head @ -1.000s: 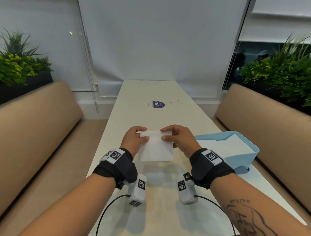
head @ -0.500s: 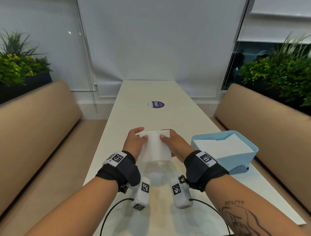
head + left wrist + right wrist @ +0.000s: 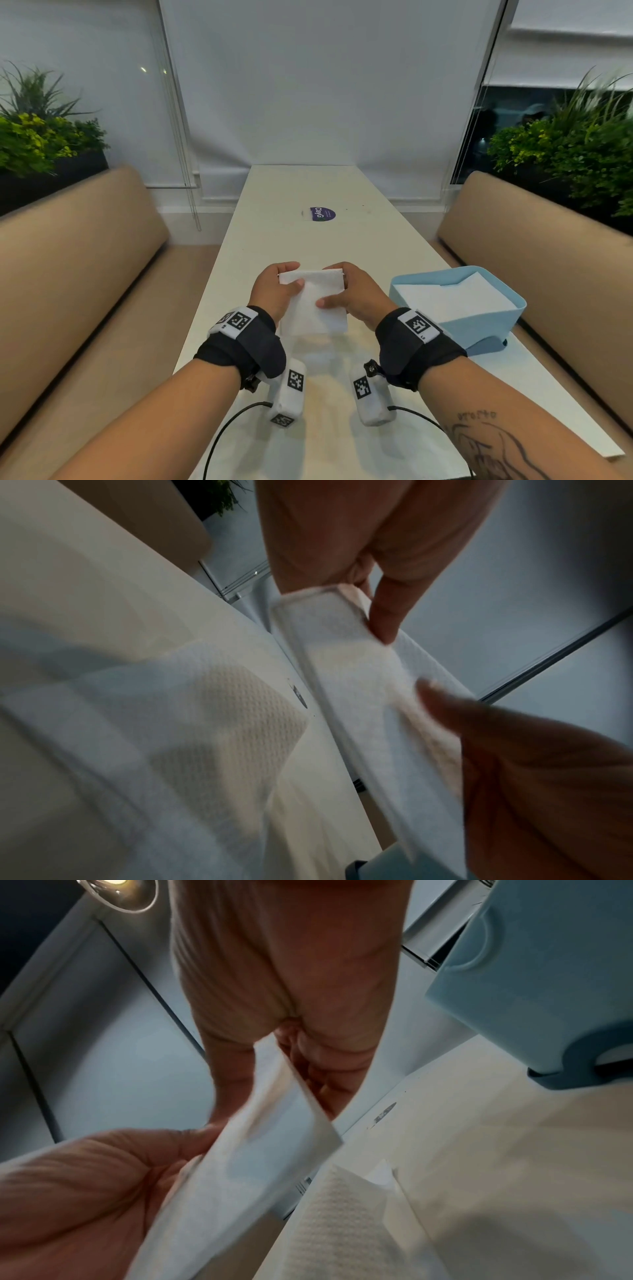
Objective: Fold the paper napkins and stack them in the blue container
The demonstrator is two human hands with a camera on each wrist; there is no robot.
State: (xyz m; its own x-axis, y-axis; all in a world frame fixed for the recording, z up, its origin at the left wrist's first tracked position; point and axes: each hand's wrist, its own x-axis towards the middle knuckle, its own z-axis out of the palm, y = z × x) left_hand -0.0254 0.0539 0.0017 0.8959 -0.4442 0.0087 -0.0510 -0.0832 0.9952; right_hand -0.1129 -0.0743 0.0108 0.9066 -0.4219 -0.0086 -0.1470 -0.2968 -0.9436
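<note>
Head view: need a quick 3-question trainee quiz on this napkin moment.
1. True or false: only the left hand grips the napkin.
2. On which side of the hands does the blue container stand? A) left B) right C) on a bench
3. Fill in: the container holds white ___.

Key: 1. False, the right hand pinches it too. 2. B. 3. napkins.

Both forearms extend forward, side by side. The left hand [image 3: 274,291] pinches the napkin [image 3: 317,318] at its upper left corner, thumb on top. The right hand [image 3: 358,294] pinches the right edge.
</note>
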